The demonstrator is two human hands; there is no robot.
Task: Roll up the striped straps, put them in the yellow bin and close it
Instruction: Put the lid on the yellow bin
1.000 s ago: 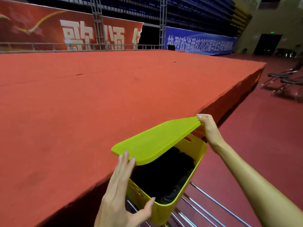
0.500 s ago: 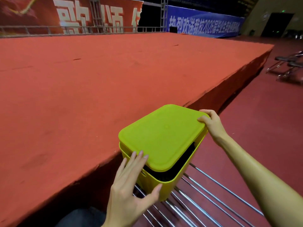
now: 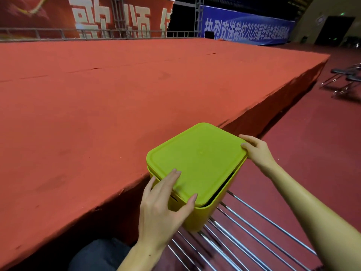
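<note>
A wide stage (image 3: 117,106) covered in red carpet fills most of the view, its front edge running from the lower left up to the far right corner. Behind it hang a red banner (image 3: 88,18) and a blue banner (image 3: 248,29) with white characters, with a metal railing (image 3: 58,34) along the stage's back edge. To the right lies darker red floor (image 3: 316,137), with folding chairs (image 3: 345,79) well apart near the right side.

The yellow bin (image 3: 211,214) stands on a rack (image 3: 244,237) of chrome bars just below the stage's front edge, close beside it. The lid (image 3: 197,163) lies on the bin, flush at the left and far edges; along the near right edge a dark gap shows, so it seems not fully seated there. The straps are hidden inside.

The left hand (image 3: 162,208) rests on the lid's near left corner: straight fingers (image 3: 172,178) lie flat on top, the thumb reaches along the near edge. The right hand (image 3: 257,151) grasps the lid's right corner, fingertips curled over its rim.

Open floor lies right of the bin, and bare bars run toward the viewer. A dark-clothed knee (image 3: 97,255) shows at the bottom left.
</note>
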